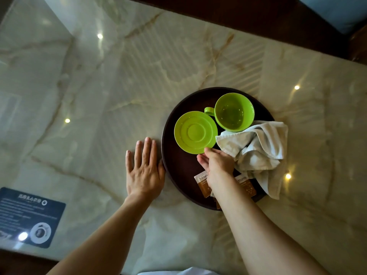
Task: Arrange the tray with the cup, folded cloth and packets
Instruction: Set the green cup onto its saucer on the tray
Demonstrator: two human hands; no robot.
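Right fingers: at near rim of saucer, thumb on the edge; pinching or only touching, cannot tell, most fingers hidden under the palm.
Right hand: over the tray, above the packets, just beside the cloth.
Left fingers: straight, slightly apart, flat on the marble.
Left hand: touching the left rim of tray, seems to steady it.
Saucer: on tray, left of centre, upright.
Cup: on tray, far side, handle toward saucer, seems empty.
Cloth: crumpled, not folded, half on tray, half hanging over the right rim onto the counter.
Packets: near edge of tray, partly hidden under the wrist.
Risk, saucer: smooth plastic, thin hold at one edge only; could tilt and slip, or knock the cup handle close by.
Risk, cloth: wrist beside it could drag it further off the tray.
Risk, packets: lifting the forearm carelessly could sweep them over the near rim.
Risk, tray: could slide on polished marble if left hand lets go.
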